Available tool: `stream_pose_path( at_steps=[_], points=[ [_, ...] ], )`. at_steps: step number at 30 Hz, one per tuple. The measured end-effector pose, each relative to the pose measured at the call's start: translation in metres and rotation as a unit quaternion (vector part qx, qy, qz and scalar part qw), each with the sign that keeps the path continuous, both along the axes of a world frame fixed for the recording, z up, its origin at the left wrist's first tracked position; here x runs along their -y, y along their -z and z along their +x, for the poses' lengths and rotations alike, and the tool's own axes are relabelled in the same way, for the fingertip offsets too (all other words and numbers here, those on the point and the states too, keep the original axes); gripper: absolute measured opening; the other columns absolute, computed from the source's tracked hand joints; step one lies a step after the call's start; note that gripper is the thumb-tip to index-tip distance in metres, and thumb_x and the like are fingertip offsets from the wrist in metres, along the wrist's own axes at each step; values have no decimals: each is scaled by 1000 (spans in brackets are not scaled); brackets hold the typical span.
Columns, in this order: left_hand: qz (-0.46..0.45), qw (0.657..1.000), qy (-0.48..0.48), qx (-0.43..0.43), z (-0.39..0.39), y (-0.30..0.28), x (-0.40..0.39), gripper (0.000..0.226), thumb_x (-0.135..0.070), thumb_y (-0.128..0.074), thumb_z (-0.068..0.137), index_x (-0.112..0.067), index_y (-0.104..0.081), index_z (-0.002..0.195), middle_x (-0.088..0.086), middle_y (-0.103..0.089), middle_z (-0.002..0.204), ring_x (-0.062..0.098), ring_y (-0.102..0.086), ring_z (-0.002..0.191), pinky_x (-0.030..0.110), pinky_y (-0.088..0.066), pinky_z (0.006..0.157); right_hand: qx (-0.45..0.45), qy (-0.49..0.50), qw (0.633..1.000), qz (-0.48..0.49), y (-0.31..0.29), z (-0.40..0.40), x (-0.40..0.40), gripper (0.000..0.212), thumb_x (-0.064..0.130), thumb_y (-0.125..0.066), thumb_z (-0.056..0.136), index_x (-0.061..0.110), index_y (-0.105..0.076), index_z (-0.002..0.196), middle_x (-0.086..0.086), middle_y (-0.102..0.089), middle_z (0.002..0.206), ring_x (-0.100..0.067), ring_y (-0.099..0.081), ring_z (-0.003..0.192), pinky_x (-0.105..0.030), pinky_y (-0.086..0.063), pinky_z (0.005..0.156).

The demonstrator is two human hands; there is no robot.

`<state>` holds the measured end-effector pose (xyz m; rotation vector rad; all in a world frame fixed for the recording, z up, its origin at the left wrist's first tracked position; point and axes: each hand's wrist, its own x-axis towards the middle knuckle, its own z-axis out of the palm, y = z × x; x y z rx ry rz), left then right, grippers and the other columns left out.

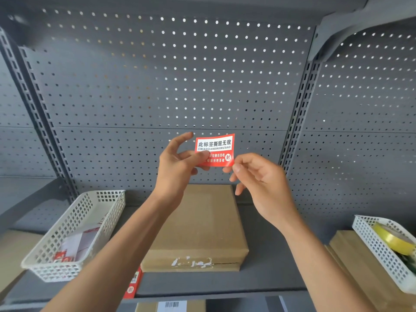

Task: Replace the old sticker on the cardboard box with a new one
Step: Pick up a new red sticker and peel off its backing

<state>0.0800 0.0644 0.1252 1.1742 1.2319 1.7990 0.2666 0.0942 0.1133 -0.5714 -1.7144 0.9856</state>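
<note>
The red rectangular paper sticker with white Chinese lettering (215, 150) is held up in front of the grey perforated metal back panel (157, 86), well above the flat brown cardboard box (198, 226) on the grey shelf (265, 262). It looks light, thin and floppy, curling slightly at its upper edge, so it is likely to fold on itself or tear; the edges and corners seem the safest places to hold. The left hand (177, 167) pinches its lower left part between thumb and fingers, the other fingers spread. The right hand (258, 176) pinches its lower right corner. On the box's front edge sits a torn white residue (192, 262). A white plastic mesh basket (74, 233) stands to the left of the box.
</note>
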Motion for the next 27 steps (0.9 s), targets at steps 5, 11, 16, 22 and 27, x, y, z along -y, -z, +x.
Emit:
stream_pose_path(
  at_steps=[5, 11, 16, 22, 27],
  points=[
    [-37, 998, 18, -37, -8, 1, -1, 41, -16, -74, 91, -22, -61, 130, 2, -79, 98, 16, -70, 83, 34, -46, 79, -14, -12, 1000, -5, 3, -11, -2, 17, 4, -59, 100, 13, -68, 90, -4, -75, 89, -14, -64, 76, -35, -53, 57],
    [126, 924, -183, -311, -8, 5, 10, 25, -26, -79, 88, -27, -69, 111, -12, -61, 123, 5, -54, 118, 17, -42, 86, -70, 7, 997, -24, 4, -26, -5, 18, 2, -58, 100, 10, -68, 87, -1, -73, 80, -14, -65, 74, -31, -52, 55],
    [210, 888, -158, -377, 2, 8, 15, 7, -21, -77, 89, -26, -74, 94, -15, -70, 95, 8, -61, 93, 40, -51, 83, -91, 17, 995, -26, -1, -40, -6, 16, 4, -58, 101, 9, -66, 88, -1, -75, 81, -14, -65, 75, -29, -50, 55],
    [201, 888, -175, -376, -2, 10, 9, 4, -19, -76, 90, -22, -78, 91, -26, -68, 91, 10, -64, 90, 44, -52, 81, -58, 25, 998, 2, -3, -46, -9, 16, 6, -57, 102, 8, -66, 90, 9, -71, 78, -7, -67, 77, -27, -51, 58],
    [212, 873, -181, -401, -5, 7, 8, 8, -18, -71, 91, -20, -78, 93, -27, -66, 88, 4, -61, 86, 38, -49, 84, -21, 45, 998, 30, -3, -49, -11, 15, 6, -56, 102, 12, -66, 92, 18, -71, 81, -2, -70, 83, -21, -51, 61]
  ],
)
